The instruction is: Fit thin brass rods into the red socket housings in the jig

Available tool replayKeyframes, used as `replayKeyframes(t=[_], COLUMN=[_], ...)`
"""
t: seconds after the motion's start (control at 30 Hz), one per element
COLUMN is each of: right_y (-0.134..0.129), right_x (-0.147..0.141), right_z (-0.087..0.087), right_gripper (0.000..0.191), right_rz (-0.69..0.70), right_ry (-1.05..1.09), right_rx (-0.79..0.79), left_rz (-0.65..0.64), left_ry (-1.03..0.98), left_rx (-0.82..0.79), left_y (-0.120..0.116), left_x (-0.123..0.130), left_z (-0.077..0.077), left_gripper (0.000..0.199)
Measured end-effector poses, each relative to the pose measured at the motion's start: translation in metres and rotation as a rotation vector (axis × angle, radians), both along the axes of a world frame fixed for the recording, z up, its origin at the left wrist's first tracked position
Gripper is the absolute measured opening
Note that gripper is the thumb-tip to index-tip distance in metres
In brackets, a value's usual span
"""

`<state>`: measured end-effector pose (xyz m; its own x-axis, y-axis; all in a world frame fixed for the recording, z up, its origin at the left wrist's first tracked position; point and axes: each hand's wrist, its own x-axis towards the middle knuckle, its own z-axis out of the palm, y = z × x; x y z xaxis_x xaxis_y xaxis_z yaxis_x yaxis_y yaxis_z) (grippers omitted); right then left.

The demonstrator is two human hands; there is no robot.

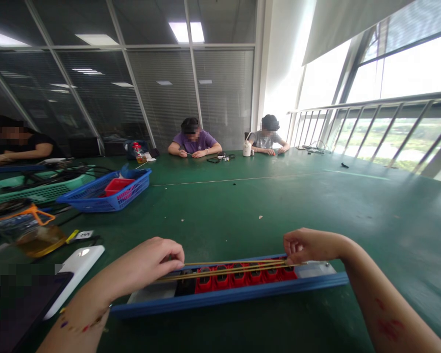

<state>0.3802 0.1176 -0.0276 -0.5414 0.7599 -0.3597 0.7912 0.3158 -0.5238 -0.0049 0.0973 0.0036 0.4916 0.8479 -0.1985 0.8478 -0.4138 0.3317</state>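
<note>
The left hand [156, 257] and right hand [308, 245] are bare, as are both slim forearms, tapering towards the wrists. At eight o'clock a thin bracelet [85, 328] circles the left arm, with small spaced beads, dark purple, red and yellowish. At four o'clock the right forearm [367, 289] bears blotchy marks, a smaller one towards eleven o'clock from the larger

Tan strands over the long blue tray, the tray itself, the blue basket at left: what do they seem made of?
Tan strands: perhaps rubber or slim wood; thin, straight and dull, which leaves it open.
Blue tray: probably plastic or painted wood, low-sheen, judging by its evenly coloured edge.
Blue basket: very likely moulded plastic, satin, from its perforated wall and uniform colour.
</note>
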Motion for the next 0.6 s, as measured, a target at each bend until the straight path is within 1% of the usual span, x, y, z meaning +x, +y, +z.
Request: replayKeyframes(t=[0.07,0.17,0.23,0.3,0.37,0.43,0.5,0.6], right_y=[0.000,-0.001,-0.001,-0.001,-0.001,-0.001,-0.001,-0.001], right_x=[0.002,0.008,0.012,0.016,0.018,0.017,0.015,0.011], right_z=[0.001,0.003,0.005,0.006,0.006,0.005,0.004,0.001], right_gripper=[0.039,0.042,0.043,0.043,0.044,0.043,0.043,0.044], right_rz=[0.002,-0.002,-0.021,-0.035,-0.030,-0.005,0.025,0.054], right_ry=[0.008,0.037,0.053,0.055,0.050,0.039,0.025,0.006], right_rx=[-0.008,-0.011,0.001,0.006,-0.001,-0.014,-0.016,-0.011], left_rz=[0.035,0.083,0.145,0.224,0.262,0.236,0.195,0.153], left_ry=[-0.009,-0.035,-0.056,-0.067,-0.064,-0.051,-0.038,-0.027], left_rx=[0.120,0.358,0.498,0.587,0.618,0.593,0.537,0.432], left_y=[-0.004,-0.009,-0.009,-0.006,0.002,0.012,0.024,0.039], left_x=[-0.001,-0.007,-0.014,-0.019,-0.022,-0.021,-0.019,-0.013], left_z=[0.006,0.012,0.015,0.015,0.012,0.005,-0.006,-0.026], left_gripper=[0.027,0.029,0.030,0.031,0.032,0.032,0.029,0.026])
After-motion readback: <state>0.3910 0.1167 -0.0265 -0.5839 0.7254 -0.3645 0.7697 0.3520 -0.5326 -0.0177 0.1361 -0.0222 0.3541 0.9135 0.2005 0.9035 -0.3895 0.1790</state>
